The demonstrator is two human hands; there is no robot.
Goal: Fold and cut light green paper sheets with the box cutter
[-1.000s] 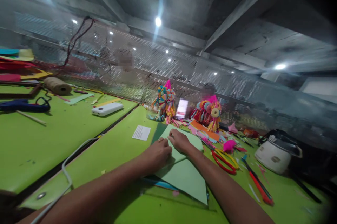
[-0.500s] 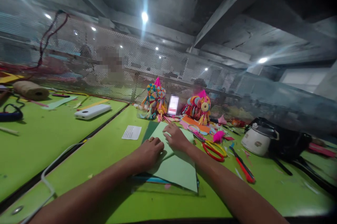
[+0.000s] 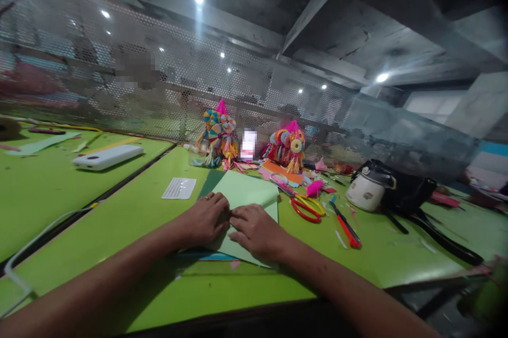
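Observation:
A light green sheet of paper (image 3: 254, 190) lies on the table over a dark green sheet (image 3: 210, 181). My left hand (image 3: 208, 220) is on the left part of the light green paper, its fingers curled and closed on it. A ring shows on one of its fingers. My right hand (image 3: 257, 232) rests on the same paper, fingers laid forward and thumb apart, the fingertips meeting those of my left hand. What lies right under the fingertips is hidden. A blue edge (image 3: 216, 256) shows below the paper.
Scissors (image 3: 305, 208) and a red cutter (image 3: 349, 229) lie to the right, before a white kettle-shaped container (image 3: 365, 190) and a black bag (image 3: 408, 190). Colourful tasselled ornaments (image 3: 220, 134) and a lit phone (image 3: 248, 143) stand behind. A white power bank (image 3: 108, 157) and printed label (image 3: 179, 188) lie left.
My right hand has come down toward me on the paper and now meets my left hand; its fingers are closer together. The camera view has turned to the right.

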